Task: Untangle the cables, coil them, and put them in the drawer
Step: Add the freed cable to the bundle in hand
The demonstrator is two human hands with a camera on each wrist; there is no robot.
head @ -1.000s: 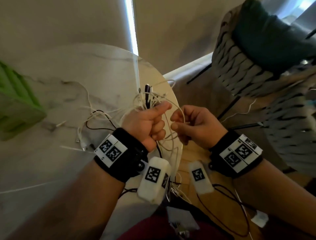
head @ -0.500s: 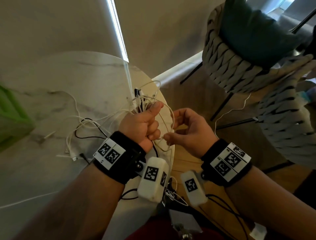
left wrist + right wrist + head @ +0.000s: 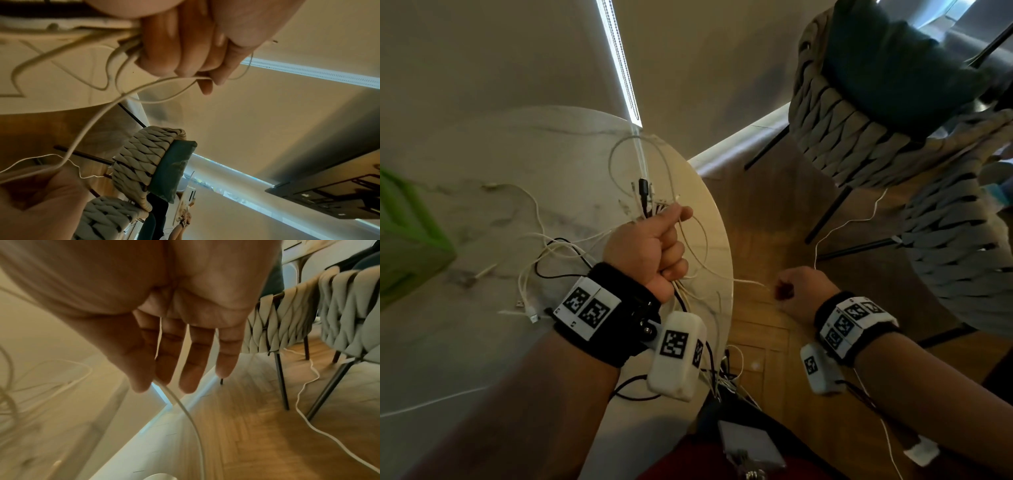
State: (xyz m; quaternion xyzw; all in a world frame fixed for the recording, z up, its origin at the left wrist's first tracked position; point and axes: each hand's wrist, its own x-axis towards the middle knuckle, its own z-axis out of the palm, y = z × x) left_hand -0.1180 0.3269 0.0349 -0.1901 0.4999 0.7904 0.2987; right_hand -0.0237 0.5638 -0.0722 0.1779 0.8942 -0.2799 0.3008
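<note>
In the head view, the left hand (image 3: 650, 253) is raised over the edge of the round marble tabletop (image 3: 482, 164). Its fingers are curled into a fist around a bundle of cables (image 3: 654, 202), mostly white and one black, whose plug ends stand up above the thumb. More loose cables (image 3: 541, 260) lie spread on the tabletop just beside the left wrist. One white cable (image 3: 743, 281) runs from the fist to the right hand (image 3: 803, 291), which is over the wooden floor (image 3: 767, 219), apart from the tabletop. A woven chair (image 3: 859, 120) with a dark cushion stands farther to the right. A green object (image 3: 404, 236) sits at the left side of the tabletop.

In the left wrist view, the fingers (image 3: 185, 53) are closed tightly on the bundle (image 3: 127, 43), and the thumb presses a thin white loop against them. The single cable (image 3: 86, 128) goes down to the right hand (image 3: 37, 203) at the lower left.

In the right wrist view, the fingers (image 3: 193, 353) are almost straight and close together. The white cable (image 3: 185, 410) passes between the thumb and the first fingers and curves down toward the floor. The grip is light; I cannot tell if it is a true pinch. Another thin white cord (image 3: 304, 394) lies on the floor near the chair legs.
</note>
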